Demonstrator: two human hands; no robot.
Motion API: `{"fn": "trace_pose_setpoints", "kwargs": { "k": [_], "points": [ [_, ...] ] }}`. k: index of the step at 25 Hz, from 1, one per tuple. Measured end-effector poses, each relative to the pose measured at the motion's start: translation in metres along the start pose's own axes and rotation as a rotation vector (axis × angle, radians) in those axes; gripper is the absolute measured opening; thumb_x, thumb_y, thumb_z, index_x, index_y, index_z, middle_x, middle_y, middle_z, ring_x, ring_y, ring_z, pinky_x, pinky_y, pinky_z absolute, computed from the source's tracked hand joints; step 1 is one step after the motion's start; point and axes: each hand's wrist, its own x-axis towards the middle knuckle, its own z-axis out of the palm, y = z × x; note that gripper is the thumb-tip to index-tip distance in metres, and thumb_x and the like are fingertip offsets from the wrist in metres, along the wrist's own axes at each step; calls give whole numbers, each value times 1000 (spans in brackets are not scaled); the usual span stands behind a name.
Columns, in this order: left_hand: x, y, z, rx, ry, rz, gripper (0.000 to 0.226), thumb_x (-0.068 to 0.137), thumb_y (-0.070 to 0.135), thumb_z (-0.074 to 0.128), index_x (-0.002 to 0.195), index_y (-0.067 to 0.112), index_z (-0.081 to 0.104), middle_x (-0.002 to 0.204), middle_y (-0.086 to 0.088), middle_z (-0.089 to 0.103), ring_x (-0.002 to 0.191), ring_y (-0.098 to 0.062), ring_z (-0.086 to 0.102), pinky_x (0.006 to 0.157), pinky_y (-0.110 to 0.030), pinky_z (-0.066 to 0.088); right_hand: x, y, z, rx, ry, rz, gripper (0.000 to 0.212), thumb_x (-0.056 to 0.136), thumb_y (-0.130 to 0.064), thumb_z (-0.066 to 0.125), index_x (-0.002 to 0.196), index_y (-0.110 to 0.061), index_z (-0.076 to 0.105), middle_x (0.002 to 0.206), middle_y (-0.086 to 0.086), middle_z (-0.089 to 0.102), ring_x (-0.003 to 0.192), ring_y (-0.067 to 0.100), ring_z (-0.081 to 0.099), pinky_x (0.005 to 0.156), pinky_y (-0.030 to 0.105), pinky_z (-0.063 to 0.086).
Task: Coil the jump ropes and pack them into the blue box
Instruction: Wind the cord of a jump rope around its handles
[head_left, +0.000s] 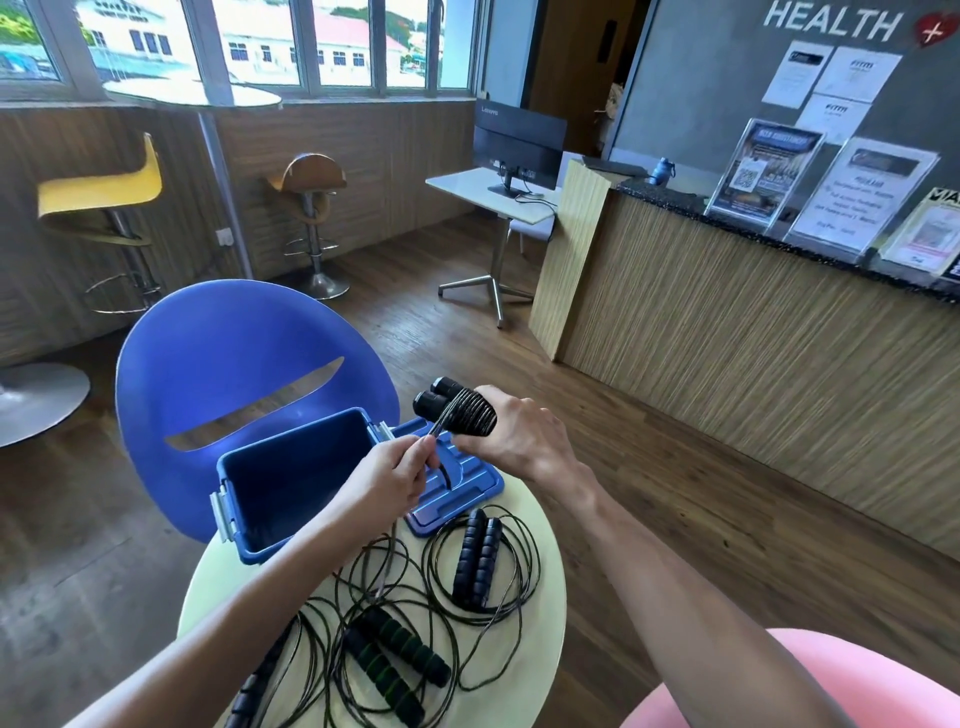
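Note:
My right hand (519, 434) grips a pair of black jump-rope handles (441, 397) with the cord wound tightly round them (471, 413), held above the blue lid (467, 488). My left hand (395, 475) pinches the loose end of that cord (434, 447). The open blue box (244, 480) stands on the round table (540, 545), left of the lid. Three more ropes lie loose on the table: one with dark blue handles (478, 556), one with black-and-green handles (395, 660), one with black handles (254, 686) at the near left edge.
A blue chair (218, 353) stands right behind the table. A pink seat (831, 686) is at the near right. The wooden counter (753, 332) runs along the right side. Bar stools (311, 218) and a desk with a monitor (519, 145) stand farther back.

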Motion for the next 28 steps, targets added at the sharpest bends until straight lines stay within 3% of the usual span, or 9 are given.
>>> {"fn": "trace_pose_setpoints", "kwargs": {
  "k": [4, 8, 11, 14, 17, 19, 23, 26, 28],
  "points": [
    [-11, -19, -8, -5, -30, 109, 33, 104, 23, 36, 78, 5, 47, 49, 8, 31, 45, -10, 28, 46, -27, 32, -3, -4, -9, 36, 16, -68, 52, 77, -62, 68, 121, -37, 57, 98, -8, 73, 91, 21, 67, 71, 31, 43],
    [-10, -34, -33, 436, -53, 332, 36, 103, 37, 35, 78, 16, 50, 64, -1, 55, 58, -15, 48, 63, -32, 45, -8, -13, -19, 158, -78, -157, 50, 74, -58, 73, 119, -40, 59, 91, -12, 70, 86, 14, 66, 76, 35, 53],
    [-2, -34, -53, 770, -51, 549, 43, 99, 50, 35, 85, 17, 59, 79, 11, 61, 70, -3, 50, 68, -18, 41, -14, -16, -20, 306, -215, -244, 52, 72, -52, 78, 119, -40, 61, 90, -12, 69, 83, 10, 66, 80, 41, 56],
    [13, -18, -71, 956, -169, 648, 10, 96, 32, 53, 97, 26, 61, 89, 23, 55, 79, 6, 49, 73, -11, 36, -21, -21, -19, 413, -342, -318, 52, 73, -42, 82, 121, -37, 62, 95, -10, 69, 86, 11, 66, 83, 41, 55],
    [40, -3, -93, 1323, -329, 862, 19, 96, 34, 46, 100, 24, 62, 105, 13, 62, 103, -8, 58, 89, -26, 43, -28, -24, -13, 362, -440, -400, 49, 75, -37, 84, 119, -36, 63, 96, -7, 69, 87, 11, 65, 82, 40, 54],
    [51, 13, -100, 1506, -335, 960, 17, 94, 38, 50, 86, 26, 58, 95, 9, 63, 97, -15, 61, 89, -30, 43, -31, -24, -12, 302, -472, -408, 45, 75, -39, 83, 116, -37, 63, 92, -9, 67, 84, 8, 64, 80, 36, 53],
    [39, 59, -78, 1903, -435, 930, 22, 84, 47, 66, 73, 29, 60, 70, 10, 61, 71, -16, 62, 68, -30, 48, -32, -25, -13, 50, -506, -348, 56, 74, -54, 79, 125, -47, 56, 96, -15, 66, 86, 8, 61, 80, 31, 52],
    [26, 72, -51, 2040, -499, 690, 19, 97, 31, 48, 89, 24, 64, 94, 3, 69, 93, -22, 65, 71, -31, 43, -31, -28, -8, -91, -426, -337, 58, 73, -58, 76, 126, -48, 54, 98, -13, 68, 88, 15, 63, 78, 31, 51],
    [19, 73, -42, 2008, -392, 572, 20, 97, 18, 44, 94, 22, 63, 100, 3, 65, 101, -21, 61, 73, -33, 45, -26, -28, -5, -144, -349, -319, 58, 72, -58, 75, 126, -47, 54, 101, -7, 70, 91, 21, 65, 78, 33, 51]
  ]
}}
